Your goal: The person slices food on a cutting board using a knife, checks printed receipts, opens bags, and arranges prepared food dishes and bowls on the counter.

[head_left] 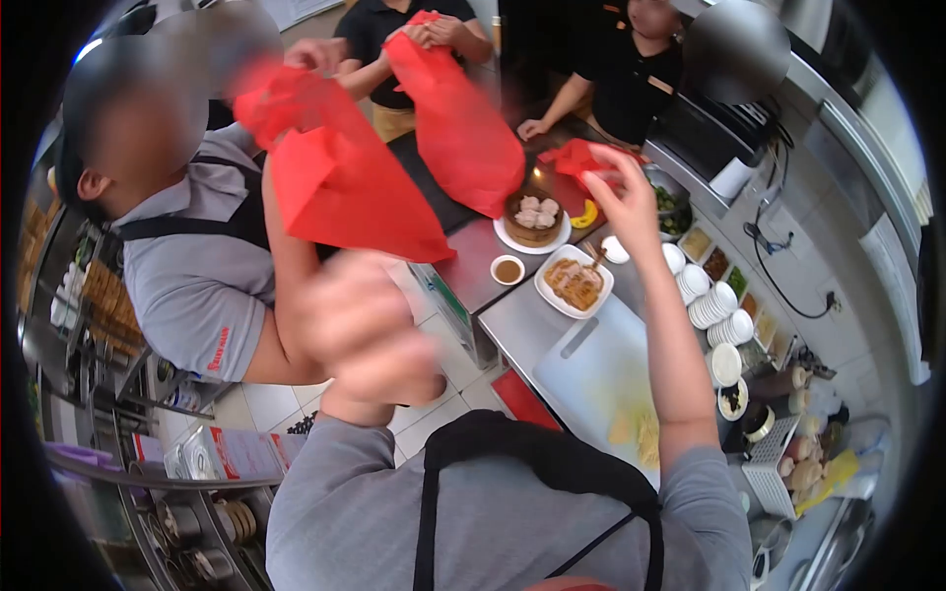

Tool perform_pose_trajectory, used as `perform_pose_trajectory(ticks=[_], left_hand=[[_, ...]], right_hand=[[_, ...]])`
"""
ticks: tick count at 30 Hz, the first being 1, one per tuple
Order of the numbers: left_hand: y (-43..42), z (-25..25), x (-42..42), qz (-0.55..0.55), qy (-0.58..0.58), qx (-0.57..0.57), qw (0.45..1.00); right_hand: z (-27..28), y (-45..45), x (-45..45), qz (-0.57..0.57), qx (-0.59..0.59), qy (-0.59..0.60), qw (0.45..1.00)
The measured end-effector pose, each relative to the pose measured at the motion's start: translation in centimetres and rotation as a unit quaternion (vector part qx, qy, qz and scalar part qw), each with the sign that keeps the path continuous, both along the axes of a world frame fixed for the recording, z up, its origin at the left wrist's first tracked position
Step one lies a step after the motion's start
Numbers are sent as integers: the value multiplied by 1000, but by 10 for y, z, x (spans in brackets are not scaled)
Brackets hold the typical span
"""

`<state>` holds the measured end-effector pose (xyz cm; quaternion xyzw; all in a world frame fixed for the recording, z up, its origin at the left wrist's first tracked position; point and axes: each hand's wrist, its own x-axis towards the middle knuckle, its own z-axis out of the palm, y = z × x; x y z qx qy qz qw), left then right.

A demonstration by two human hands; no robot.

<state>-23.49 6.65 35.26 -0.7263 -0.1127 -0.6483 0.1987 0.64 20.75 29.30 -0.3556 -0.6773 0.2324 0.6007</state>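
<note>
A metal worktop (507, 320) runs away from the wearer, a pale cutting board (601, 369) flat on its near part. The largest red bag (345, 187) hangs from the hand of a person at left; a second red bag (463, 128) is held up by a person opposite. The left hand (365, 330), blurred, is below the largest bag; I cannot tell whether its grip is clenched or released. The right hand (623, 192) is raised, its fingers bent beside a smaller red piece (576, 158); whether it grasps that is unclear. Beyond the board sit a white dish of food (574, 283), a steamer of dumplings (533, 217) on a plate, and a sauce cup (507, 270).
</note>
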Motion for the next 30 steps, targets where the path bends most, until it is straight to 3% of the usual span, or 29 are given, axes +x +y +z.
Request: perform_pose_trajectory(ticks=[1,4,8,9,11,14,18,30], left_hand=[[-4,-15,19,-50,81,-51,994],[39,-83,69,-41,109,-276,954],[99,-180,61,42,47,-471,880],[111,-196,55,39,49,-473,879],[130,-219,40,79,18,-582,809],[158,-235,23,97,-13,-635,767],[190,-232,16,89,-47,-648,755],[263,-256,-13,48,-116,-710,693]], right_hand=[[-4,-15,23,-22,-33,-28,999],[-30,-65,85,-60,-120,-24,991],[-72,-144,166,-152,-217,-37,963],[-83,-165,185,-190,-247,-38,949],[-97,-206,219,-239,-289,34,927],[-107,-261,240,-360,-282,59,887],[-132,-305,255,-443,-254,54,858],[-128,-313,224,-525,-237,-5,818]])
